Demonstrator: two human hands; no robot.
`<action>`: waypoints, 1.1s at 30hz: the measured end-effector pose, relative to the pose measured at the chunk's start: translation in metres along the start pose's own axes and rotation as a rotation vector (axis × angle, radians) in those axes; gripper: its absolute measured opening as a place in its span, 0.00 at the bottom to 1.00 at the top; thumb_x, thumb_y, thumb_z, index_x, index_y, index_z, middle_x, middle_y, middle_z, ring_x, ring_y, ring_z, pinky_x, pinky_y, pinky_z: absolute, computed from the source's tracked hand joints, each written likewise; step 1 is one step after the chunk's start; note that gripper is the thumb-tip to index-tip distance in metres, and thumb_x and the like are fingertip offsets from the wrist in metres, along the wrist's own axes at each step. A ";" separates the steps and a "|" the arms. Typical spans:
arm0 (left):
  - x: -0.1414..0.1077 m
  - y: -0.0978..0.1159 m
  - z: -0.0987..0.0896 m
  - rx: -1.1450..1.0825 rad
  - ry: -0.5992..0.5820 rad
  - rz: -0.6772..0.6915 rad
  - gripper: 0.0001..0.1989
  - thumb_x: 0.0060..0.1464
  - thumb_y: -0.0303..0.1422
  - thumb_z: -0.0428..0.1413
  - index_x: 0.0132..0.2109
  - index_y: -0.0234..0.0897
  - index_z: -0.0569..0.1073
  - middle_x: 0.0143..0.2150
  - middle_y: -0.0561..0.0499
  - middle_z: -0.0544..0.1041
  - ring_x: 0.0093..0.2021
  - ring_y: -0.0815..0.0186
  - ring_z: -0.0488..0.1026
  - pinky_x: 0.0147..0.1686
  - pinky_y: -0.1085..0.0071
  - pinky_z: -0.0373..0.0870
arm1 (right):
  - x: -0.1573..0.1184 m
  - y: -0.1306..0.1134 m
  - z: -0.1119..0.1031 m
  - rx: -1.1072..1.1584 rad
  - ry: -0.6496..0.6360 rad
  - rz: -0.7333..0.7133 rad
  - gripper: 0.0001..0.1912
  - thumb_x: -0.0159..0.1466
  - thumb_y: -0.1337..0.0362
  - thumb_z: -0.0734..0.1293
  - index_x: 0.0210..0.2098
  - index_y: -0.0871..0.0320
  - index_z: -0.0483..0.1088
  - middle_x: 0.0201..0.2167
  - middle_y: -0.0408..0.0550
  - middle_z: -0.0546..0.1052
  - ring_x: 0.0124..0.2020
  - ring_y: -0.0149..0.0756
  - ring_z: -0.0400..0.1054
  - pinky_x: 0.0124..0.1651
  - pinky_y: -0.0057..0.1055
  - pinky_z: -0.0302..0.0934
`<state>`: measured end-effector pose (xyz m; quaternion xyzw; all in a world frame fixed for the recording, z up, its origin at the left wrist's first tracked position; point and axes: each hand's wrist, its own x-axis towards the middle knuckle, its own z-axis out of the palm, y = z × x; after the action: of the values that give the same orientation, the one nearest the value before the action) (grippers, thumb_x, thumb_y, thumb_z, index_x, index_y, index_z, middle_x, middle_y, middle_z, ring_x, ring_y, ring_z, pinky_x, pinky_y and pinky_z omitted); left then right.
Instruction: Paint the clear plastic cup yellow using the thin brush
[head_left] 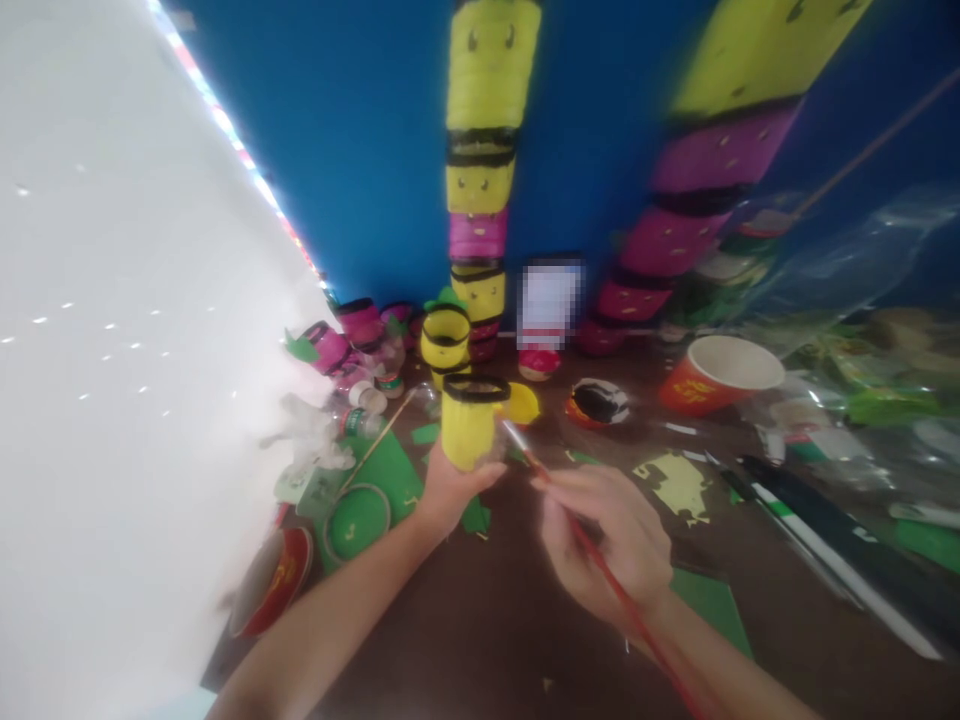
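Note:
Near the middle of the view, my left hand (456,488) is wrapped round the lower part of a yellow cup (469,432) with a black rim. To its right, my right hand (611,540) pinches a red-handled paintbrush (592,550). The brush's tip is close to the cup's right side; whether it touches is blurred. Behind the held cup stands another yellow cup (445,345) with green leaf shapes. A yellow paint pot (521,403) sits just right of the held cup, and a container of black paint (598,402) is farther right.
Stacked yellow and pink cups (480,235) rise against a blue wall (360,130). A red paper cup (720,375) and plastic wrapping lie right. Green paper (386,465), bottles and a tilted red bowl (274,580) are left. Cut yellow paper (677,485) and a black-and-white tool (847,550) lie right.

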<state>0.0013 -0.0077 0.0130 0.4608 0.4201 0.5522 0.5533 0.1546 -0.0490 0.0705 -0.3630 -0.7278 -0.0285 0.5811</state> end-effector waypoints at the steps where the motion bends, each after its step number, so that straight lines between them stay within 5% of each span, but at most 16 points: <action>1: 0.000 0.000 0.000 0.009 -0.001 -0.002 0.28 0.37 0.34 0.66 0.48 0.36 0.70 0.41 0.46 0.76 0.40 0.62 0.72 0.43 0.64 0.68 | 0.000 0.000 0.000 0.002 -0.002 -0.001 0.14 0.49 0.81 0.66 0.34 0.61 0.68 0.29 0.49 0.77 0.31 0.33 0.71 0.35 0.34 0.67; 33: 0.002 -0.003 0.001 -0.010 0.084 -0.073 0.23 0.35 0.33 0.66 0.42 0.34 0.73 0.40 0.47 0.77 0.40 0.62 0.74 0.44 0.64 0.68 | 0.002 -0.003 -0.006 0.039 -0.071 0.029 0.11 0.51 0.77 0.64 0.31 0.57 0.67 0.25 0.44 0.74 0.27 0.32 0.69 0.33 0.34 0.65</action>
<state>0.0030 -0.0053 0.0103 0.4186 0.4568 0.5528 0.5573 0.1578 -0.0531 0.0756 -0.3628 -0.7431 0.0069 0.5622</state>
